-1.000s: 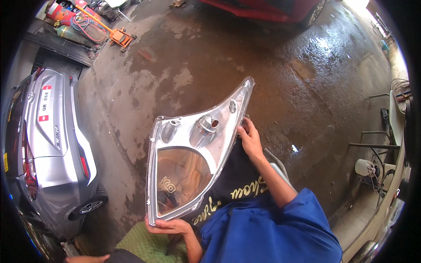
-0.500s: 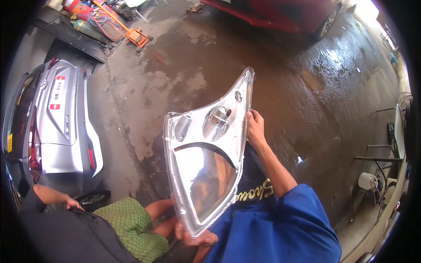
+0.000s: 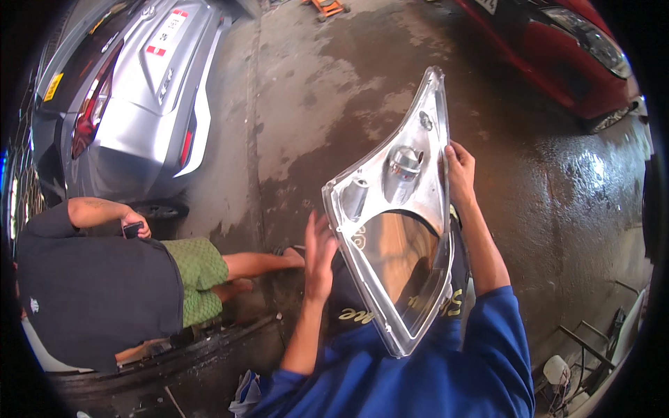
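Observation:
A clear-edged car headlight (image 3: 403,196) with a silvery, mirror-like inside is held up in front of me, its narrow tip pointing away. My right hand (image 3: 460,171) grips its right edge near the upper half, thumb on the front rim. Behind the edge, the rest of those fingers are hidden. My left hand (image 3: 320,254) is raised beside the left rim, fingers stretched out and a little blurred, holding nothing. Through the large lower part of the headlight I see dark clothing and a reflection.
To the left a person (image 3: 97,285) in a black shirt and green shorts sits holding a dark phone (image 3: 132,229). Behind them stands a silver car (image 3: 139,118). A red car (image 3: 564,63) is at the far right, an orange floor jack (image 3: 326,8) far off. The floor (image 3: 293,132) is wet.
My left hand has let go of the headlight's lower end and moved up beside its left rim. The headlight sits further right in view, still in my right hand. The view has swung leftward.

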The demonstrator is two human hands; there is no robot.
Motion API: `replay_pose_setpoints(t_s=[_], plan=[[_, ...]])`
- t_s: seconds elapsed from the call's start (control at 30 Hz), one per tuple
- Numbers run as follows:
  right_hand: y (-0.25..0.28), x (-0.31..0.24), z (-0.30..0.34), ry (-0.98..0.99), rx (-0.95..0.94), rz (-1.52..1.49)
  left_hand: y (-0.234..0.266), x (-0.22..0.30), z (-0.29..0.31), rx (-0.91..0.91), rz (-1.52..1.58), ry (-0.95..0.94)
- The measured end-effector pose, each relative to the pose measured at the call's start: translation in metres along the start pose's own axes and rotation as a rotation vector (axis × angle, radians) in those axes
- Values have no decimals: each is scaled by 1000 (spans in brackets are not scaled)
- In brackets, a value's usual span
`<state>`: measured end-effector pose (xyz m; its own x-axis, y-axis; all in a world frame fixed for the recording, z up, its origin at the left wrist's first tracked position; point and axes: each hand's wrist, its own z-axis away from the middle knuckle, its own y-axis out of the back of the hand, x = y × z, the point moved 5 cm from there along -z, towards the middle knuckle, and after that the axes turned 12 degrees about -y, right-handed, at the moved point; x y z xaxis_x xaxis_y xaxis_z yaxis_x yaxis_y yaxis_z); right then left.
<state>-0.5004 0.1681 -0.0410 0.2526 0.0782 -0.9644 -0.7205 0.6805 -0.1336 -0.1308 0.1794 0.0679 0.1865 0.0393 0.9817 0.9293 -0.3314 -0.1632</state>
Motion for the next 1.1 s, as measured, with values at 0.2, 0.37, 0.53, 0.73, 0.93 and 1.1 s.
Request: replay_pose_setpoints(t_s=[0.2,0.37,0.53,0.73,0.93,1.1], plan=[[4,5,6,-38,10,20,-10,2,-17,-262,-147,-44],[7,-13,35,-157,97,-43,-14,1,-17,-183,-74,100],[-3,-87,94,354,164,363,-9,-4,-17,-168,-168,-23],[-112,-147,137,675,-533,738,-12,7,-15,-178,135,106],[-144,-143,140,689,-686,812,-11,18,-17,-226,33,119],[-147,-130,139,636,-642,878,-9,44,-46,-419,-157,248]])
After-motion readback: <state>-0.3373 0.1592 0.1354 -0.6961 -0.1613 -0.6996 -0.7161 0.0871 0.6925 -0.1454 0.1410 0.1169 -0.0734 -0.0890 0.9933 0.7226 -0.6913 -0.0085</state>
